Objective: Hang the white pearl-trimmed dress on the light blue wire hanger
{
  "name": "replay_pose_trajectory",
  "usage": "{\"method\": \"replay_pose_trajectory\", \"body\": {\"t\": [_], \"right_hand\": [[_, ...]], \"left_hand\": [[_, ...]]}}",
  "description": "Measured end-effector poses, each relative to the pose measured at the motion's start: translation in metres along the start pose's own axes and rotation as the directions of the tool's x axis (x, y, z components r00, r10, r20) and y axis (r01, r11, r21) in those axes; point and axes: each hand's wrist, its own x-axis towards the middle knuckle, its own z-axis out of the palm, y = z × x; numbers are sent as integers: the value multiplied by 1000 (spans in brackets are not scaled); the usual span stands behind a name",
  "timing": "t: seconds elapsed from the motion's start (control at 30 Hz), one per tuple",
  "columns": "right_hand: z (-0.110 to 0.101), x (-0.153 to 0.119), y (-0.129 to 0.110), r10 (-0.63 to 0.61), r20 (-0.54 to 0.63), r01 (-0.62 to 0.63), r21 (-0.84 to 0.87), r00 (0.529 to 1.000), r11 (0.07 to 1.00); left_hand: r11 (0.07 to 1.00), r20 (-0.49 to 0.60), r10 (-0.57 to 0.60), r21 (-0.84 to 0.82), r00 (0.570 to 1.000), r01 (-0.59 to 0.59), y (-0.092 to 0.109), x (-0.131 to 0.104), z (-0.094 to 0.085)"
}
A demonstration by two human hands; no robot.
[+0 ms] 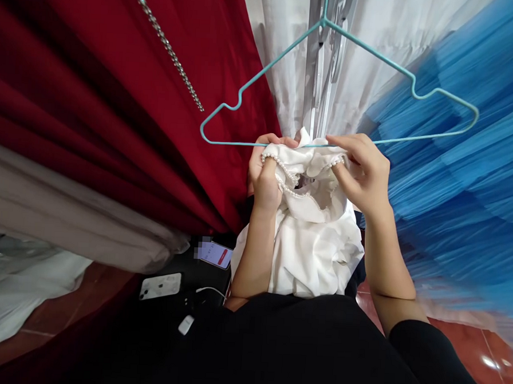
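A white garment (309,246) with pearl-like beads along its neckline hangs in front of me, bunched up low down. Its top edge lies over the bottom bar of a light-blue wire hanger (367,45). My left hand (268,172) is closed on the beaded edge at the left, thumb inside the opening and fingers behind. On the other side, my right hand (365,169) pinches the beaded edge between thumb and fingers, close to the hanger bar. Between the hands the neck opening gapes, and a dark gap shows through it.
Red fabric (136,111) hangs at the left with a rhinestone strip (165,44) on it. Blue tulle (463,180) hangs close on the right. White drapes and metal bars (320,75) stand behind the hanger. Low at left are a white phone (161,286), a lit phone (216,255) and a small white case (186,324).
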Motion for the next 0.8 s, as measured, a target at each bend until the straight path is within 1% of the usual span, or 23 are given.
{"method": "replay_pose_trajectory", "body": {"t": [0.07,0.13,0.23,0.27,0.3,0.33,0.37,0.43,0.47,0.53,0.57,0.63,0.7,0.8], "right_hand": [[5,0,5,34,-29,-34,-3,999,999],[9,1,9,60,-89,-60,0,994,998],[14,1,10,94,-132,-96,-6,987,995],[15,1,10,100,-136,-101,-6,986,995],[16,1,10,99,-140,-100,-2,985,995],[16,1,11,93,-146,-94,5,985,996],[17,1,11,85,-151,-84,15,985,996],[16,1,13,67,-156,-62,36,985,997],[16,1,14,60,-155,-54,42,986,998],[15,1,16,54,-150,-49,39,987,998],[14,2,17,54,-149,-49,34,987,998],[13,3,18,56,-153,-53,25,987,998],[13,3,19,52,-161,-48,28,986,998],[14,3,18,41,-174,-33,49,984,998]], "left_hand": [[999,14,-5,43,1000,5,0,-1,-4],[991,1,38,131,999,-38,-1,-1,-14],[928,-89,193,341,977,-152,1,1,-39],[895,-125,225,417,966,-155,3,2,-49],[868,-158,231,479,960,-130,6,4,-59],[854,-193,204,515,960,-78,11,6,-70],[852,-224,153,524,963,-14,16,8,-79],[866,-273,37,489,961,106,27,14,-97],[873,-287,-8,465,958,146,33,17,-105],[882,-290,-60,432,955,186,44,24,-119],[888,-280,-64,422,958,183,48,28,-125],[901,-250,-30,412,968,135,57,36,-132],[911,-237,72,411,969,33,68,45,-134],[880,-206,237,459,949,-120,85,59,-125]]}}
